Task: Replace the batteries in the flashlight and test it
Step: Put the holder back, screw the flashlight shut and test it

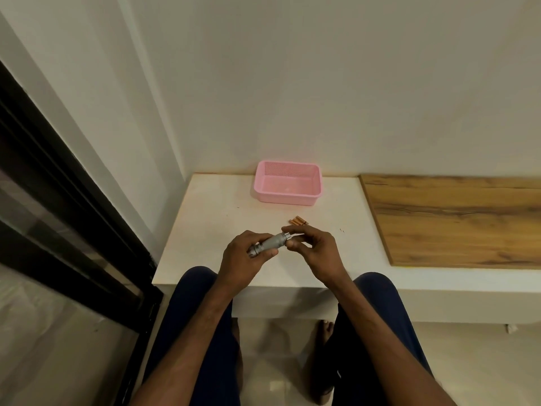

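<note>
A small grey metal flashlight (272,242) is held over the white table (205,218), tilted with one end up to the right. My left hand (246,256) is wrapped around its lower left part. My right hand (311,244) pinches the upper right end between thumb and fingers; what sits under those fingertips is hidden. Three copper-coloured batteries (298,221) lie side by side on the table just beyond my right hand.
A pink plastic basket (288,197) stands at the back of the table against the wall. A wooden board (456,218) covers the surface to the right. A dark-framed glass door (58,200) runs along the left. My knees are under the table's front edge.
</note>
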